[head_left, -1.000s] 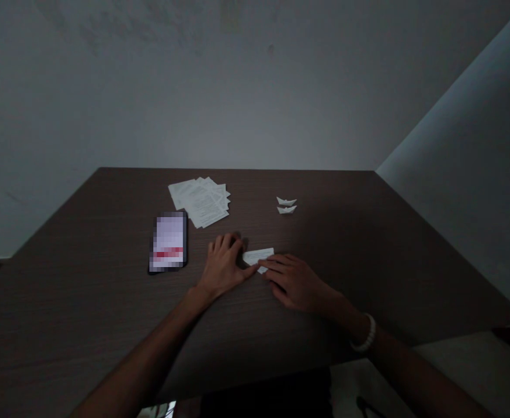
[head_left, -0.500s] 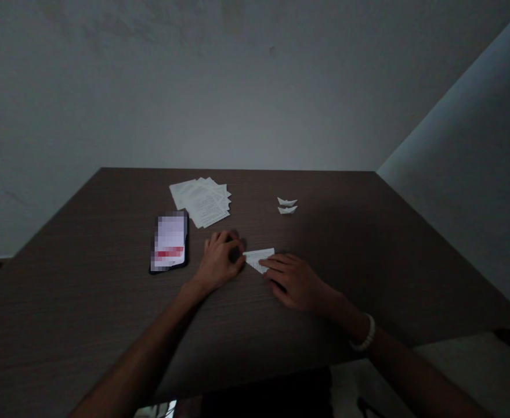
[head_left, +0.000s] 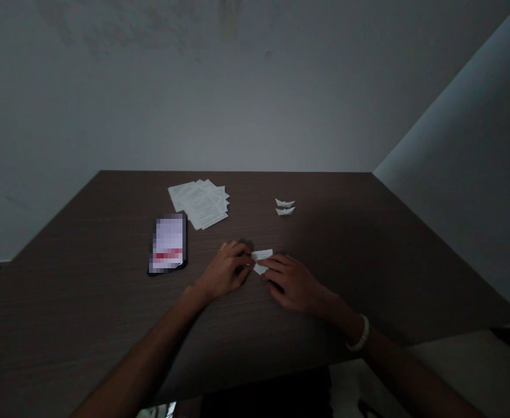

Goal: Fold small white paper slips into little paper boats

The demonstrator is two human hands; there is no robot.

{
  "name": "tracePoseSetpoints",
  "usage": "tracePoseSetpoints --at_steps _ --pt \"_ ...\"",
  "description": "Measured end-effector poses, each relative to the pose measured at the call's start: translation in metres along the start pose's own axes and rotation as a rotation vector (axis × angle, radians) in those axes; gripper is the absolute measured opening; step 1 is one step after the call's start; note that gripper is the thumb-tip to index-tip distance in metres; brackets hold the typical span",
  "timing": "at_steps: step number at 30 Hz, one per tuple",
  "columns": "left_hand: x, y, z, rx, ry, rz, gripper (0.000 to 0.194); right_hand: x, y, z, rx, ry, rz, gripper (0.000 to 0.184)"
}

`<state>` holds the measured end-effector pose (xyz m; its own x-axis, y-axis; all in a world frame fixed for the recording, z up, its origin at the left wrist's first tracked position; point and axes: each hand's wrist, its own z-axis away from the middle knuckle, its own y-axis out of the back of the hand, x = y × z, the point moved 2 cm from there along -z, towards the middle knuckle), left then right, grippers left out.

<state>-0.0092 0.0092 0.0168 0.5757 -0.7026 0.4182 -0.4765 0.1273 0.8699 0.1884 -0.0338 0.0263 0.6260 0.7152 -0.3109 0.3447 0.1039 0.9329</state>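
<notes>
A small folded paper with printed text lies on the table between my two hands. My left hand has its thumb and index finger closed on the paper's left corner. From the right, my right hand presses its fingertips onto the paper and covers its right part; a pale beaded bracelet circles that wrist. Part of the paper is hidden under the fingers of both hands. Beyond my right hand sit two small paper boats, one behind the other.
A fanned stack of printed sheets lies toward the back left. In front of it is a phone with a lit, blurred screen. The brown table reaches back to a grey wall.
My left hand has moved slightly right and now covers more of the folded paper's left corner. My right hand stays nearly where it was. The view has shifted a little.
</notes>
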Motion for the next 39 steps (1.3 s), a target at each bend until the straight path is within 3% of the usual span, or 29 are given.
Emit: tracePoseSetpoints --at_steps 9,13,21,30,39 --pt "-0.001 0.0 -0.001 -0.005 -0.024 0.03 0.02 0.026 0.007 0.01 0.131 -0.063 -0.042 0.039" --pt "0.001 -0.001 0.0 -0.01 -0.041 -0.002 0.02 0.035 0.007 0.01 0.147 -0.02 0.019 0.031" --pt "0.013 -0.008 0.001 -0.003 -0.113 -0.086 0.025 0.032 0.005 -0.003 0.061 0.082 0.129 0.019" --pt "0.013 -0.007 0.0 -0.029 -0.135 0.077 0.024 0.038 0.007 -0.007 0.054 0.051 0.021 0.013" --pt "0.022 -0.001 0.003 -0.132 -0.214 0.016 0.023 0.044 0.013 -0.015 0.046 0.039 -0.059 0.009"
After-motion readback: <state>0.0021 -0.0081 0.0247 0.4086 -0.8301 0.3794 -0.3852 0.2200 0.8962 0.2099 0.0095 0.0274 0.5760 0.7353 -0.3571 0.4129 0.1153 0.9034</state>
